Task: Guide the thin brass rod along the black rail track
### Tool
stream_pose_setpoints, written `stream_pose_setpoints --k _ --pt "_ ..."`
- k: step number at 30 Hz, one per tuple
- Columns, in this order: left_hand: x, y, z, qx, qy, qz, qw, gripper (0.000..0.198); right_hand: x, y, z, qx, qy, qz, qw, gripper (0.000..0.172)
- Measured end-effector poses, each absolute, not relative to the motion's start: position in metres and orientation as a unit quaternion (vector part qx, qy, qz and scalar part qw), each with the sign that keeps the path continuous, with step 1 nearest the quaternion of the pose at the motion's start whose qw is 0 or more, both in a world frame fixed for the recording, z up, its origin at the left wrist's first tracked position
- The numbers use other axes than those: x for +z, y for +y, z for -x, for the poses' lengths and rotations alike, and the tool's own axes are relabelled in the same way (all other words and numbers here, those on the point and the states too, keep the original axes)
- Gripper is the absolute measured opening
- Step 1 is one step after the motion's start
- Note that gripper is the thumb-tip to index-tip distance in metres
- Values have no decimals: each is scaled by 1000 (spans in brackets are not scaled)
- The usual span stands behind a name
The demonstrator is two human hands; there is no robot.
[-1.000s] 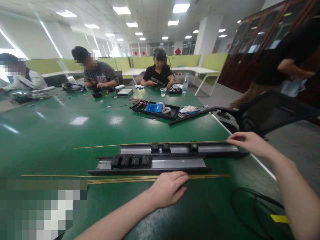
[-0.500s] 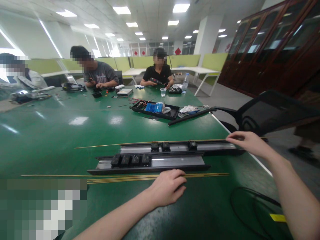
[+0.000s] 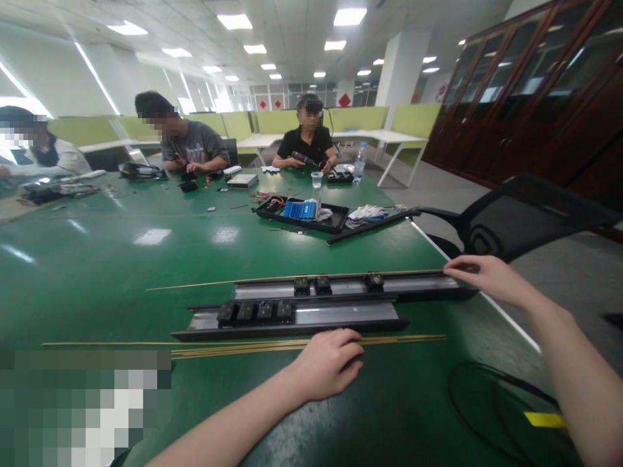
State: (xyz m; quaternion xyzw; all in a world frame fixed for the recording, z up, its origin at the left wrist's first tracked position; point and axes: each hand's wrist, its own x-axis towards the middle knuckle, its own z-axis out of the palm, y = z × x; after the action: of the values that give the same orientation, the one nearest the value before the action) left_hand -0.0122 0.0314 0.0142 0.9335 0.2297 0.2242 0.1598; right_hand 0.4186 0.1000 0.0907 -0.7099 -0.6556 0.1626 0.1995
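Two long black rails lie side by side on the green table [image 3: 121, 272]. The near rail [image 3: 341, 316] carries several black blocks, the far rail [image 3: 413, 284] three. My left hand [image 3: 327, 364] rests palm down against the near rail's front edge, over thin brass rods [image 3: 233, 347], with its fingers curled. My right hand [image 3: 481, 275] sits on the far rail's right end, fingers bent over it. Another brass rod [image 3: 219, 283] lies behind the far rail.
A black tray [image 3: 304, 214] with blue parts and wires stands mid-table. Three people sit at the far side and left. A black office chair [image 3: 516, 220] leans over the table's right edge. A black cable loop [image 3: 491, 402] lies at the near right.
A person who stood at the far right has walked out of view. My hands and both rails have hardly moved.
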Motion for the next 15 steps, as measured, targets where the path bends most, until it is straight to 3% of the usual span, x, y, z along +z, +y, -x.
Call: stream_pose_setpoints --k 15 --pt "14 27 9 239 278 -918 151 17 92 109 -455 69 -706 700 86 44"
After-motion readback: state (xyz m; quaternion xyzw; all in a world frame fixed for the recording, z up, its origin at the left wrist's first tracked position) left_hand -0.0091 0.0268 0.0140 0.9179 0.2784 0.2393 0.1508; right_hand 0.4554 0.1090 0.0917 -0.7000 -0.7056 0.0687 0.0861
